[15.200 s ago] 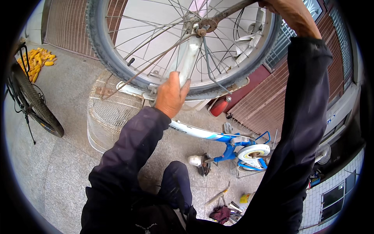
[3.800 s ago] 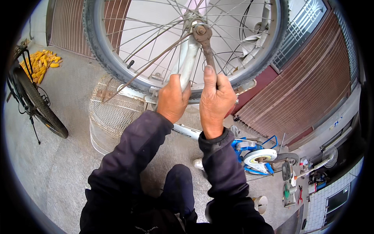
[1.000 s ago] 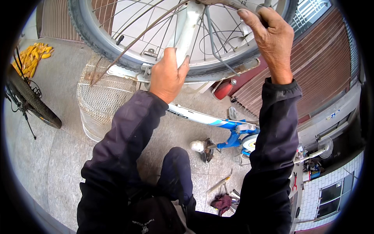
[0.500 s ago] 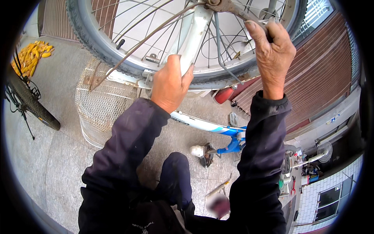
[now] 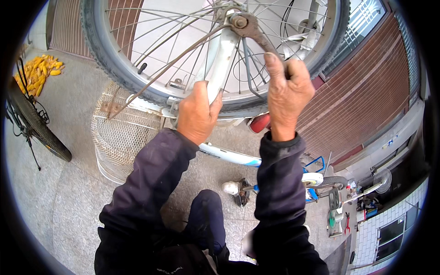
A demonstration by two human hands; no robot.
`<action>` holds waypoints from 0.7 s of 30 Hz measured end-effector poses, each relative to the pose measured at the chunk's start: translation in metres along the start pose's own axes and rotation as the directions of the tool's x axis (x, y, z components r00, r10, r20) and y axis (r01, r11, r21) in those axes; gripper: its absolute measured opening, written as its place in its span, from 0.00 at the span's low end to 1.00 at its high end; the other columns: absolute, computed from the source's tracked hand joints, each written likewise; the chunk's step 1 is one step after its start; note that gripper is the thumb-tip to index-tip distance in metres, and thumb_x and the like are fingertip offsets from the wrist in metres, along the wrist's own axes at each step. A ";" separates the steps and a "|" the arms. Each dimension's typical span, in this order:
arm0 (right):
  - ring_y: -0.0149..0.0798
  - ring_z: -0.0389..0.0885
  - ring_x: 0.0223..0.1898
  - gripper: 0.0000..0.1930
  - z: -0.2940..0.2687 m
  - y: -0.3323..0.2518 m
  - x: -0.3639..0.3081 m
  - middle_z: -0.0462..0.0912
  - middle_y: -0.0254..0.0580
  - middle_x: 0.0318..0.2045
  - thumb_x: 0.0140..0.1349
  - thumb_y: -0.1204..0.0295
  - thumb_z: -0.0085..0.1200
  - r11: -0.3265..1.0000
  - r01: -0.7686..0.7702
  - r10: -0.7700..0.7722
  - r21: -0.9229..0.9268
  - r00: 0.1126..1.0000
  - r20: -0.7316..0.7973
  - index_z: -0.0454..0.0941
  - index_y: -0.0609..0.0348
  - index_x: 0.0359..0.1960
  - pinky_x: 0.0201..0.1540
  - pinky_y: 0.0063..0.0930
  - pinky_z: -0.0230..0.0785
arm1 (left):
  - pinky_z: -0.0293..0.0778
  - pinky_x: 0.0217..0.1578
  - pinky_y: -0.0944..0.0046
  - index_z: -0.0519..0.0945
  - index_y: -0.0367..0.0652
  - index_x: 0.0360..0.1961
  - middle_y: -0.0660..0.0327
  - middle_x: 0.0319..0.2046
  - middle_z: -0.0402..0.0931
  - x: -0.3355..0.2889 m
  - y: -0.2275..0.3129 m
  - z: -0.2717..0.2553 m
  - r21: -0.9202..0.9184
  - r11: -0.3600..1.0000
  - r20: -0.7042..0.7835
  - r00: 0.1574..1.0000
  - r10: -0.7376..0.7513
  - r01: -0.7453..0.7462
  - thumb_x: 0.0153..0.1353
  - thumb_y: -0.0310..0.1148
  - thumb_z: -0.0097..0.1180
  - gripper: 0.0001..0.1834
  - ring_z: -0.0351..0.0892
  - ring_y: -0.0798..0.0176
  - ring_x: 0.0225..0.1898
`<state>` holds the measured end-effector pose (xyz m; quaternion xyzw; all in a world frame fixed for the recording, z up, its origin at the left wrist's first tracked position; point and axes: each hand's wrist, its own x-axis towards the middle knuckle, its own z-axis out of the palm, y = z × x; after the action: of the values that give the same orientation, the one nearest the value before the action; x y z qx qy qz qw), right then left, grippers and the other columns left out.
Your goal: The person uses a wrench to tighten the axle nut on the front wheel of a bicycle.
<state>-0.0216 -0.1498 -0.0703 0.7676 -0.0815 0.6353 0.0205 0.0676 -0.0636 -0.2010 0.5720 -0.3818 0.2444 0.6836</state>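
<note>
A bicycle wheel with a dark tire fills the upper part of the view, held in a white fork. My left hand is closed around the fork leg, thumb on its right side. A rusty wrench sits over the nut at the wheel's hub. My right hand grips the wrench's handle, thumb pointing up along it; the handle's end is hidden in the fist. The white and blue bicycle frame runs below the wheel. Left of my left forearm is a wire mesh basket.
Yellow corn cobs lie on the floor at far left, near another bicycle's tire. A red object is partly behind my right hand. At right are a small blue and white bike, a fan and red-handled pliers.
My right hand has swung left and toward me, turning the wrench to a steeper slant about the hub. My left hand keeps its hold on the fork. The wheel shows lower in view.
</note>
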 end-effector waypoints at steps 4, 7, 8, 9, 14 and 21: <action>0.37 0.63 0.16 0.27 -0.001 0.005 0.003 0.67 0.36 0.13 0.47 0.54 0.69 0.994 0.111 -0.111 -0.005 0.994 0.014 0.65 0.58 0.12 0.19 0.33 0.56 | 0.71 0.23 0.54 0.67 0.36 0.39 0.46 0.21 0.75 0.002 -0.001 0.004 0.008 1.000 -0.015 1.000 0.018 -0.018 0.61 0.30 0.57 0.13 0.78 0.43 0.23; 0.36 0.63 0.13 0.27 -0.007 0.023 0.019 0.65 0.35 0.11 0.47 0.53 0.68 0.928 0.344 -0.346 -0.140 0.938 0.015 0.64 0.55 0.11 0.16 0.32 0.55 | 0.71 0.25 0.52 0.67 0.37 0.40 0.44 0.23 0.75 0.001 0.001 0.003 0.018 1.000 0.018 1.000 -0.021 0.020 0.62 0.31 0.56 0.13 0.78 0.40 0.25; 0.36 0.64 0.13 0.27 -0.005 0.023 0.019 0.65 0.35 0.11 0.47 0.52 0.68 0.920 0.350 -0.361 -0.174 0.932 -0.034 0.64 0.54 0.11 0.15 0.31 0.55 | 0.71 0.25 0.51 0.67 0.37 0.39 0.44 0.23 0.75 0.002 0.003 0.002 0.045 0.999 0.016 0.999 -0.031 0.030 0.61 0.31 0.56 0.13 0.78 0.39 0.26; 0.36 0.64 0.13 0.27 0.000 0.023 0.014 0.65 0.34 0.11 0.46 0.51 0.68 0.913 0.354 -0.376 -0.202 0.923 -0.079 0.64 0.53 0.10 0.15 0.31 0.56 | 0.71 0.25 0.49 0.67 0.37 0.39 0.44 0.23 0.75 0.003 0.001 -0.001 0.078 0.996 0.009 0.999 -0.044 0.044 0.61 0.31 0.56 0.12 0.78 0.38 0.26; 0.36 0.64 0.12 0.27 -0.003 0.025 0.014 0.63 0.33 0.10 0.41 0.50 0.70 0.888 0.400 -0.442 -0.228 0.880 -0.174 0.63 0.51 0.10 0.15 0.30 0.56 | 0.70 0.25 0.48 0.66 0.37 0.38 0.42 0.23 0.75 0.004 0.000 0.006 0.074 0.997 -0.028 0.999 0.023 -0.021 0.62 0.32 0.56 0.13 0.77 0.36 0.27; 0.37 0.65 0.13 0.26 -0.015 0.021 0.013 0.64 0.34 0.10 0.43 0.52 0.69 0.878 0.427 -0.463 -0.218 0.872 -0.156 0.66 0.52 0.10 0.15 0.30 0.56 | 0.69 0.26 0.47 0.65 0.37 0.40 0.41 0.24 0.75 -0.002 -0.003 0.008 0.104 0.994 -0.006 1.000 0.027 -0.027 0.62 0.33 0.55 0.13 0.77 0.35 0.28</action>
<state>-0.0371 -0.1700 -0.0558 0.6916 0.0448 0.6788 0.2427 0.0672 -0.0718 -0.2038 0.6007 -0.3735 0.2754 0.6510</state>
